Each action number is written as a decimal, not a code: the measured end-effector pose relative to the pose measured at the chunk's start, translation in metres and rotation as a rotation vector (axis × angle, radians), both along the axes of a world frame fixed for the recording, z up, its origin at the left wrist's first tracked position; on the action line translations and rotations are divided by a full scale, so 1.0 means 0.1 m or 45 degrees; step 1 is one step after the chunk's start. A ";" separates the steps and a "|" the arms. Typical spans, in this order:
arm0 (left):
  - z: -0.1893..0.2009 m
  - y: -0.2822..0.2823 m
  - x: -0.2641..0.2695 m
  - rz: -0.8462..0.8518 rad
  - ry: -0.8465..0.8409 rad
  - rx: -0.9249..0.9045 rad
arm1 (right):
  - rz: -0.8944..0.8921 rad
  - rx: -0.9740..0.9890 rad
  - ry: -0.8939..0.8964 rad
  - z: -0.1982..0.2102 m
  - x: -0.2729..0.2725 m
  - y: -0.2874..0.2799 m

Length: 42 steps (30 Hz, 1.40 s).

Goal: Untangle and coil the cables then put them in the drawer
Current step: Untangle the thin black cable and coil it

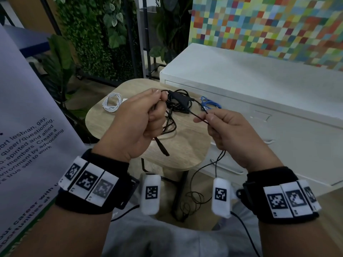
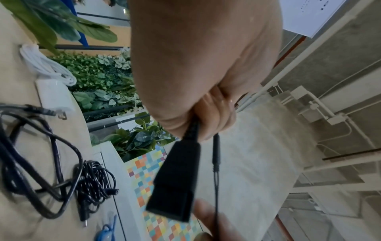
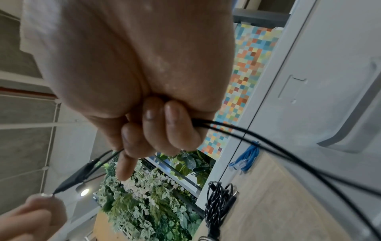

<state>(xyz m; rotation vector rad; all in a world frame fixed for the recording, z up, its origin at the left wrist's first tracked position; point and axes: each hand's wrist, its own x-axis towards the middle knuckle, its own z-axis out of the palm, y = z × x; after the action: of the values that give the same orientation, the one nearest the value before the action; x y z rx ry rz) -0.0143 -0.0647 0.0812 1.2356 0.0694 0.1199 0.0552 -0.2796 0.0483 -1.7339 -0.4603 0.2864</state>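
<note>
While white cabinet (image 1: 259,93) drawers sit closed, both hands grip black cable (image 1: 199,117).

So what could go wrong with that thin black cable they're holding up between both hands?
The thin black cable trails from the right hand down to loose loops by the table leg, so it could snag there. The left hand also grips a thicker black cable whose plug dangles; the two might knot together. Pulling hard could drag the black pile off the small table.
</note>
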 end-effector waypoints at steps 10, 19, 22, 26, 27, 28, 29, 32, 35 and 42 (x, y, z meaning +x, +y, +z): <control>0.00 0.00 0.00 0.288 -0.096 -0.082 | 0.060 -0.608 -0.482 -0.09 -0.10 0.14; -0.31 -0.29 0.07 0.040 -0.129 0.717 | 0.236 -0.833 -0.618 0.00 -0.22 0.33; -0.37 -0.28 0.06 -0.013 -0.154 0.824 | 0.204 -0.824 -0.665 0.04 -0.21 0.32; -0.35 -0.27 0.03 -0.001 -0.156 1.173 | 0.111 -0.677 -0.636 0.02 -0.22 0.31; -0.34 -0.27 0.02 0.005 -0.148 1.215 | 0.078 -0.623 -0.627 0.02 -0.23 0.31; -0.34 -0.27 0.02 0.011 -0.139 1.247 | 0.050 -0.566 -0.603 0.04 -0.23 0.31; -0.34 -0.25 0.03 0.004 -0.123 1.269 | 0.037 -0.511 -0.560 0.06 -0.22 0.28; -0.32 -0.19 0.01 -0.125 -0.029 1.181 | 0.069 -0.367 -0.371 0.17 -0.16 0.15; -0.27 -0.14 -0.04 -0.234 0.114 0.932 | 0.010 -0.274 -0.310 0.24 -0.05 -0.02; -0.26 -0.12 -0.02 -0.221 0.181 0.337 | -0.192 -0.318 -0.339 0.15 0.00 -0.09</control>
<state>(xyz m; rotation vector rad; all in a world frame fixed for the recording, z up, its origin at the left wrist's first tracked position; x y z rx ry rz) -0.0166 -0.0770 0.0553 1.5074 0.0709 -0.1134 0.0552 -0.2885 0.0636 -2.0518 -0.4985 0.0030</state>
